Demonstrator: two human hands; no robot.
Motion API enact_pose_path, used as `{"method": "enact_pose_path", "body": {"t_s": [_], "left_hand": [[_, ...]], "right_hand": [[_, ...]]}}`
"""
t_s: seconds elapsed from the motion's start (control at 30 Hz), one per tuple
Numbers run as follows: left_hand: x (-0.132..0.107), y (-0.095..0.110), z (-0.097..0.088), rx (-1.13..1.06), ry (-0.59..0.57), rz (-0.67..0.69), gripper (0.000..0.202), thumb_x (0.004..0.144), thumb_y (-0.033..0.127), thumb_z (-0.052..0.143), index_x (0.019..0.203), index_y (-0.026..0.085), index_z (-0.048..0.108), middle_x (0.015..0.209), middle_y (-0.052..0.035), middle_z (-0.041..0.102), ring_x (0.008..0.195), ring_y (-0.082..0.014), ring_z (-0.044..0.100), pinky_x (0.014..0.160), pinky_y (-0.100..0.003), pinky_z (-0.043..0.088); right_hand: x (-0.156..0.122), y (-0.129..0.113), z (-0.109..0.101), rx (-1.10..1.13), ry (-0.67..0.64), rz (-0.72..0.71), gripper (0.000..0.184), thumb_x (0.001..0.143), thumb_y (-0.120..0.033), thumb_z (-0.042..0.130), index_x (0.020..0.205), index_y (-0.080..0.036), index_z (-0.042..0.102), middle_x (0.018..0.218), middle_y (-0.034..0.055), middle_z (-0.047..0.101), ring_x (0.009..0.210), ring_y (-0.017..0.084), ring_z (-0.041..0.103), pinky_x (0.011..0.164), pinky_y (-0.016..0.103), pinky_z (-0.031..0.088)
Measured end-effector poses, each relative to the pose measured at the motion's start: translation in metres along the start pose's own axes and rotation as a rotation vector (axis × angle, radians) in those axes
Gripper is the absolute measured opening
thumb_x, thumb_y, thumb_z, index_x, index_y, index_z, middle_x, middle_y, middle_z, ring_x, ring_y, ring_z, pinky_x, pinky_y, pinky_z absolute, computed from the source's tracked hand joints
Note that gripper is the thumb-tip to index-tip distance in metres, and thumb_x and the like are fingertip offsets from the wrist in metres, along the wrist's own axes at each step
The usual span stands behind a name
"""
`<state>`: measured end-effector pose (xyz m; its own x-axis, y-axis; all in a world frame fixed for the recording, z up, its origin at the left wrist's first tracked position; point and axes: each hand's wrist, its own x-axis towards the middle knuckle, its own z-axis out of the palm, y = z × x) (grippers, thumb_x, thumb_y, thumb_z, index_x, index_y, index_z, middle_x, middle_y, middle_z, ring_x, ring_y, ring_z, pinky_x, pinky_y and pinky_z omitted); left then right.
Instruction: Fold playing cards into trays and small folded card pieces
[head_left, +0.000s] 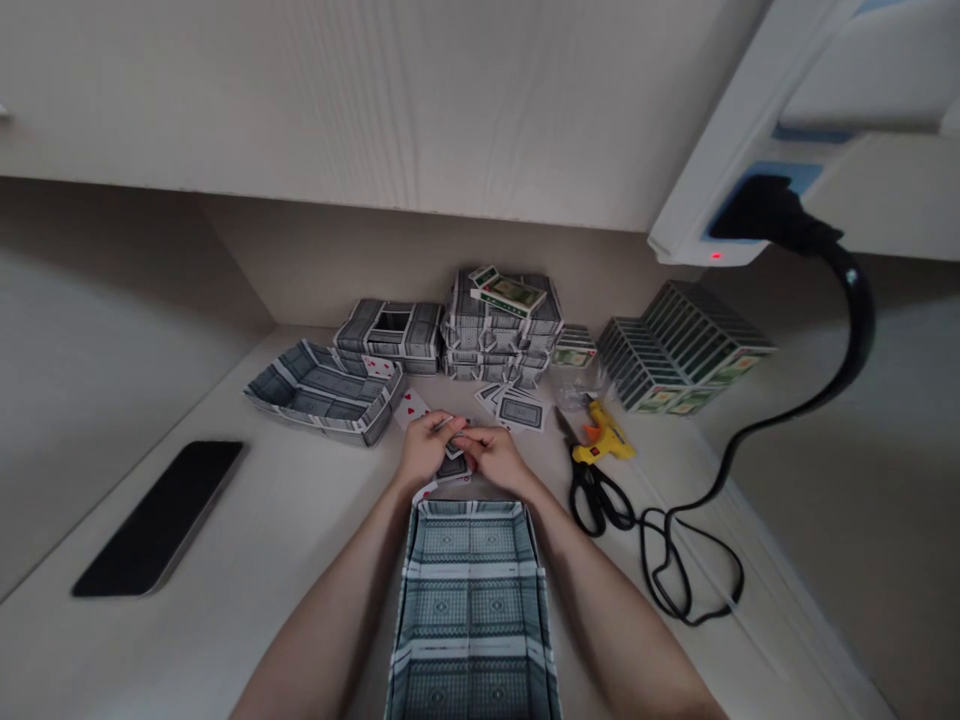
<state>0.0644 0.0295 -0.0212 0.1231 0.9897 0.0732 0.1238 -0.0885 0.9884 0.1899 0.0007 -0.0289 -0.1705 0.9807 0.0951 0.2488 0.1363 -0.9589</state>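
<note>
My left hand (424,447) and my right hand (491,452) meet over the desk, both pinched on a small folded playing card (452,432) held between them. Loose cards (454,468) lie under the hands. Close to me, between my forearms, stands an open tray (470,600) woven from grey-backed playing cards. Its far rim sits just below my wrists.
More card-built trays (322,392) and blocks (501,325) sit at the back, card boxes (679,360) at the right. A yellow glue gun (604,436), black scissors (596,492) and a black cable (690,560) lie right of my hands. A dark phone (159,516) rests at the left.
</note>
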Motion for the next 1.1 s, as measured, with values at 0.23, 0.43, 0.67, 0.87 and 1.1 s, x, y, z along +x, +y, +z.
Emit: {"method": "enact_pose_path", "body": {"t_s": [0.23, 0.43, 0.67, 0.87, 1.1], "left_hand": [[-0.001, 0.005, 0.003, -0.168, 0.041, -0.105, 0.028, 0.055, 0.042, 0.066, 0.054, 0.014, 0.062, 0.050, 0.0002, 0.057, 0.048, -0.0097, 0.047, 0.049, -0.022, 0.037], [0.000, 0.002, 0.003, -0.092, 0.102, -0.037, 0.033, 0.065, 0.047, 0.056, 0.061, 0.015, 0.059, 0.053, 0.0018, 0.055, 0.050, -0.0097, 0.046, 0.049, -0.022, 0.036], [0.002, -0.013, -0.001, 0.171, 0.191, 0.077, 0.027, 0.071, 0.042, 0.052, 0.061, 0.017, 0.053, 0.053, 0.0026, 0.051, 0.054, -0.0114, 0.046, 0.053, -0.022, 0.034], [0.003, -0.011, 0.000, 0.161, 0.150, 0.088, 0.026, 0.075, 0.041, 0.049, 0.072, 0.016, 0.056, 0.065, 0.0000, 0.056, 0.062, -0.0124, 0.050, 0.058, -0.022, 0.038], [0.003, -0.016, 0.000, 0.263, 0.117, 0.221, 0.031, 0.076, 0.030, 0.051, 0.104, 0.017, 0.052, 0.092, -0.0058, 0.060, 0.089, -0.0170, 0.054, 0.082, -0.030, 0.039]], "right_hand": [[-0.001, 0.001, 0.003, 0.060, 0.008, 0.011, 0.036, 0.072, -0.042, 0.050, 0.046, -0.018, 0.045, 0.040, -0.0053, 0.038, 0.041, 0.008, 0.032, 0.042, 0.021, 0.025], [-0.001, 0.005, -0.005, -0.092, 0.220, -0.024, 0.039, 0.079, -0.046, 0.039, 0.057, -0.017, 0.054, 0.045, -0.0029, 0.043, 0.045, 0.010, 0.039, 0.047, 0.022, 0.032], [-0.002, 0.016, -0.025, -0.743, 0.737, -0.072, 0.029, 0.073, -0.023, 0.045, 0.099, -0.016, 0.057, 0.103, 0.0124, 0.054, 0.101, 0.025, 0.042, 0.087, 0.039, 0.031], [0.000, 0.026, -0.021, -0.856, 0.672, 0.002, 0.050, 0.069, -0.022, 0.049, 0.117, -0.009, 0.044, 0.115, 0.0174, 0.048, 0.110, 0.028, 0.038, 0.096, 0.046, 0.021], [0.001, 0.028, -0.025, -0.735, 0.682, -0.013, 0.034, 0.078, -0.020, 0.041, 0.108, -0.013, 0.055, 0.111, 0.0130, 0.056, 0.105, 0.023, 0.045, 0.096, 0.041, 0.026]]}}
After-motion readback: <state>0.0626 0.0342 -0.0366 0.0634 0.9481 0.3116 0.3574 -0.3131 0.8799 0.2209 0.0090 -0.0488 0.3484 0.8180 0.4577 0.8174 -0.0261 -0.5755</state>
